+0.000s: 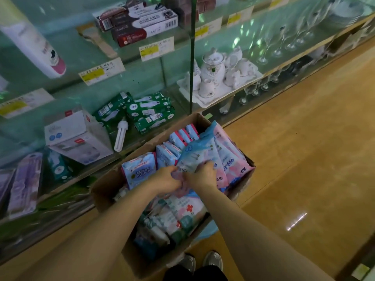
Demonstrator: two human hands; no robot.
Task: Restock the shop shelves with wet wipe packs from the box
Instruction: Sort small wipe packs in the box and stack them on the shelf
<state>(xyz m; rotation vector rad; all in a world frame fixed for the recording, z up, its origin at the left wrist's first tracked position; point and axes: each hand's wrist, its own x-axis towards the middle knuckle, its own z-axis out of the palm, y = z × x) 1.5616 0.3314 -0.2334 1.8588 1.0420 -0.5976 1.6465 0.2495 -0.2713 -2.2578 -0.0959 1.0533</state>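
Note:
A brown cardboard box (105,191) stands on the floor against the shelving, packed with blue and pink wet wipe packs. Both my hands are inside it. My left hand (165,179) and my right hand (202,175) grip the lower end of a large blue and pink wet wipe pack (199,153) that stands tilted up out of the box. More large packs (231,159) lean behind it at the right. A smaller pack (139,170) stands at the left, and small packs (178,140) line the far end.
Glass shelves (142,92) run along the left: green boxes (150,113), a loose bulb (120,135), a white box (79,136), toothpaste boxes (140,23). A white tea set (221,74) and wine glasses (284,41) stand to the right. Wooden floor (304,149) lies open on the right; my shoes (200,262) are below the box.

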